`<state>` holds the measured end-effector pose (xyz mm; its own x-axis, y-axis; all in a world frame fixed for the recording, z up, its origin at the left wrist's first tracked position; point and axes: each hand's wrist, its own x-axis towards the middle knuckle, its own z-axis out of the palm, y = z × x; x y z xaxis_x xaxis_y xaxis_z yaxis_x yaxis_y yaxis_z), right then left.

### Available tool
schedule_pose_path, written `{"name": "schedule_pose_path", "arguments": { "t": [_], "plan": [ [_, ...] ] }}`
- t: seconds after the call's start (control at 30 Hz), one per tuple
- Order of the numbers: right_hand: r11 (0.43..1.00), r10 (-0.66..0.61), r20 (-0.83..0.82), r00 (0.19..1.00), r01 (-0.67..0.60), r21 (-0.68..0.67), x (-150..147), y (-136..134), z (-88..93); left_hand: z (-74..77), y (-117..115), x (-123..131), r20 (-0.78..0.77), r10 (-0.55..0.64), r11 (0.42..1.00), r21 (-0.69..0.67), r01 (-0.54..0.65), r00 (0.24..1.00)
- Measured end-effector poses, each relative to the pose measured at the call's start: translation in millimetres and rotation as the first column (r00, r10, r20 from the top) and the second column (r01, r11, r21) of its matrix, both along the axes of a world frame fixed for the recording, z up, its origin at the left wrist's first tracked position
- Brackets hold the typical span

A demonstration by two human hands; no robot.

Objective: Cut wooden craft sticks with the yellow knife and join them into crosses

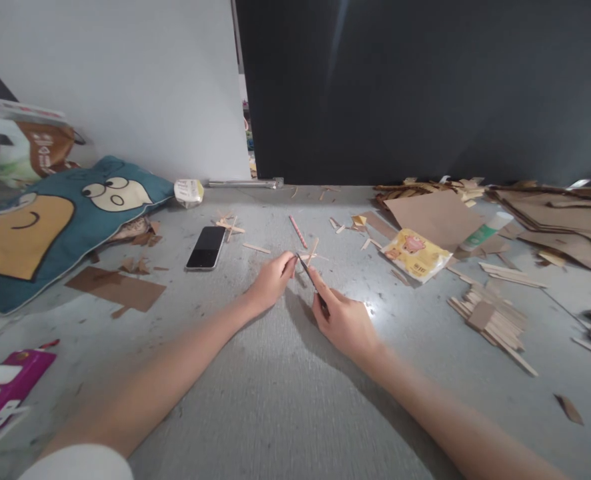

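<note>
My left hand (274, 275) is closed in a pinch near the middle of the table; whatever is between its fingertips is too small to make out. Wrapped in my right hand (344, 319) is a slim dark knife-like tool (305, 268), its pointed end close to the left fingertips. The right index finger stretches along the tool. Just beyond the hands lie thin wooden sticks (313, 249), partly crossed, and a pink patterned stick (298, 231).
Left of the hands lie a phone (206, 248), brown cardboard pieces (118, 288) and a blue cushion (88, 217). To the right are a yellow packet (415, 255), a glue stick (486, 231), a pile of wooden sticks (498, 320) and stacked cardboard (570, 220). A dark panel (425, 93) stands behind.
</note>
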<state>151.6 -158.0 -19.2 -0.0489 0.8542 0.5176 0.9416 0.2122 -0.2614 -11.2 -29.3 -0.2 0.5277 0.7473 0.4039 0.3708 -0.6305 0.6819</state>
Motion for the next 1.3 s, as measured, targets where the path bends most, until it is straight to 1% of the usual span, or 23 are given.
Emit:
{"name": "schedule_pose_path", "arguments": {
  "t": [0.17, 0.27, 0.43, 0.67, 0.9, 1.13, 1.3],
  "plan": [
    [0.999, 0.028, -0.085, 0.996, -0.027, 0.018, -5.6, -5.3, 3.6, -1.3, -2.2, -1.1, 0.052, -0.027, 0.998, 0.064, 0.024, 0.998],
    [0.999, 0.036, -0.118, 0.992, -0.035, 0.012, -7.5, -6.1, 6.4, -1.0, -3.5, -0.7, 0.054, -0.056, 0.995, 0.088, 0.051, 0.997],
    [0.999, 0.040, -0.148, 0.988, -0.044, -0.023, -8.3, -3.7, 7.8, 0.1, -4.2, 1.3, 0.049, -0.040, 0.997, 0.072, 0.036, 0.998],
    [0.999, 0.042, -0.134, 0.990, -0.045, -0.024, -10.1, -4.4, 4.0, 1.3, -5.3, 1.7, 0.033, 0.003, 0.998, 0.066, -0.005, 0.999],
    [0.999, 0.040, -0.158, 0.987, -0.044, -0.026, -10.1, -3.8, 5.2, 3.3, -7.7, 1.0, 0.001, -0.026, 0.997, 0.071, 0.026, 1.000],
    [0.997, 0.069, -0.179, 0.981, -0.073, -0.021, -12.1, -5.7, 4.9, 2.5, -4.7, 2.1, 0.047, 0.052, 0.997, 0.048, -0.055, 0.998],
    [0.998, 0.052, -0.188, 0.981, -0.058, -0.029, -11.6, -4.0, 5.8, 2.3, -5.6, 1.9, 0.027, -0.004, 0.999, 0.052, 0.003, 1.000]
  ]
}}
